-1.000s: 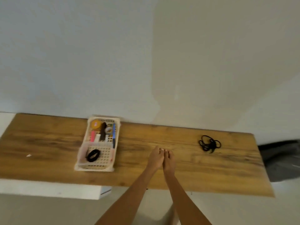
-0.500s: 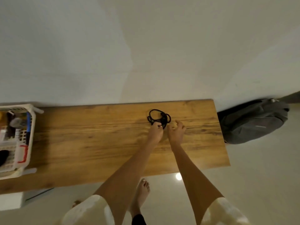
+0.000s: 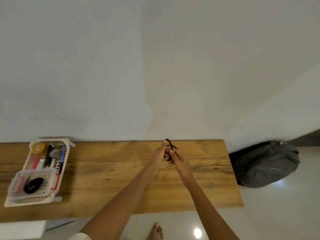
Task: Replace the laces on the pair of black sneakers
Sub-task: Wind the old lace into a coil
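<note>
Left hand (image 3: 158, 154) and right hand (image 3: 179, 159) both pinch bundled black shoelace (image 3: 170, 147) near far edge of wooden table (image 3: 107, 170).

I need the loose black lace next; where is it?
Head view: the black lace is held between the left hand and right hand, above the table's far right.

Black lace (image 3: 170, 146) showing dark between the fingers (image 3: 173, 153). Table (image 3: 107, 168) under them showing warm brown with darker wood-grain streaks. Left of the fingers, cream lattice-patterned basket (image 3: 37, 172) with red clips, holding a black coil (image 3: 33, 185) and an orange roll (image 3: 39, 148). Right of them, grey backpack (image 3: 267, 164) lying on pale glossy floor (image 3: 277, 213).
</note>
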